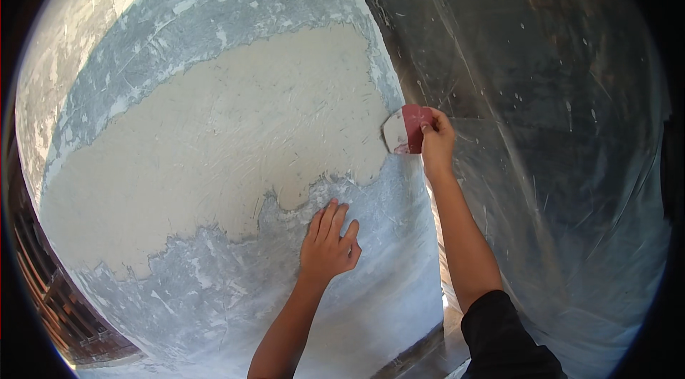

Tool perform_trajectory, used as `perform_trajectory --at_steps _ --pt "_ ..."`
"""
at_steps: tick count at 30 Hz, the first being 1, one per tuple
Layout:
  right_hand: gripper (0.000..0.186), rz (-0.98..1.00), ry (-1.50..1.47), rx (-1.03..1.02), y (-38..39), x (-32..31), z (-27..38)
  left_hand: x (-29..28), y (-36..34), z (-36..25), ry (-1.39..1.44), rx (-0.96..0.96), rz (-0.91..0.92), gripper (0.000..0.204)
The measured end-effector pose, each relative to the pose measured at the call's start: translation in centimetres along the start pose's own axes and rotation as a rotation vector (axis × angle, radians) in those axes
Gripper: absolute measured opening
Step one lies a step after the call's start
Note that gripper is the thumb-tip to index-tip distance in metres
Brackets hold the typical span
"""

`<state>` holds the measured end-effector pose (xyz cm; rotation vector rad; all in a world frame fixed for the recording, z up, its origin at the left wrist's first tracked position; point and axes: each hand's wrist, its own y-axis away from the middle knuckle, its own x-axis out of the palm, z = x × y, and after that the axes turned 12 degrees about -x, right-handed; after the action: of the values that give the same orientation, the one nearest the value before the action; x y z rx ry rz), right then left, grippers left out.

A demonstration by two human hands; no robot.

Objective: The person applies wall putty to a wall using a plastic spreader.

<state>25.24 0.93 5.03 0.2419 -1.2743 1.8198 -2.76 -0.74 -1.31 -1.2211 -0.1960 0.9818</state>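
A large curved grey-blue surface (214, 286) fills the left and middle of the head view. Across it runs a wide band of beige filler (235, 115) with ragged edges. At the surface's right edge, my right hand (438, 142) grips a red spreader (416, 128) between thumb and fingers. Pale filler coats the spreader's left part, and its blade end meets the right end of the band. Lower down, my left hand (328, 243) is on or close to the grey area just under the band, its fingers stretched out and holding nothing.
Wrinkled clear plastic sheeting (542, 186), with pale specks, hangs over a dark area along the right side. Brown slatted pieces (57, 293) show past the surface's lower left edge. A narrow bright gap (439, 243) separates the surface from the sheeting.
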Motion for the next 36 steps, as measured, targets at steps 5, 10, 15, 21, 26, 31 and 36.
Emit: perform_trajectory --at_steps 5,10,15,21,26,31,36 --pt "0.03 0.194 0.012 -0.063 2.4 1.6 0.8 0.0 0.2 0.0 0.003 -0.004 0.018 0.032" --pt "0.025 -0.043 -0.046 0.045 0.6 0.2 1.3 0.1 -0.1 -0.1 -0.003 -0.002 0.021 0.031" --pt "0.023 0.149 0.012 -0.049 2.9 2.6 2.1 -0.2 0.2 0.1 -0.002 -0.013 0.035 0.031" --pt "0.025 -0.123 -0.082 0.106 1.6 -0.3 0.1 0.1 0.2 0.0 -0.003 -0.006 0.025 0.031" --pt "0.028 0.086 -0.04 -0.014 2.6 2.8 0.9 -0.4 0.1 0.0 -0.016 -0.025 0.054 0.03" --pt "0.026 -0.129 -0.028 0.043 0.2 -0.1 -1.7 0.0 -0.1 -0.3 -0.011 -0.025 0.032 0.031" --pt "0.025 0.074 -0.097 0.032 2.6 2.4 1.6 -0.2 0.0 0.0 -0.032 -0.035 0.043 0.028"
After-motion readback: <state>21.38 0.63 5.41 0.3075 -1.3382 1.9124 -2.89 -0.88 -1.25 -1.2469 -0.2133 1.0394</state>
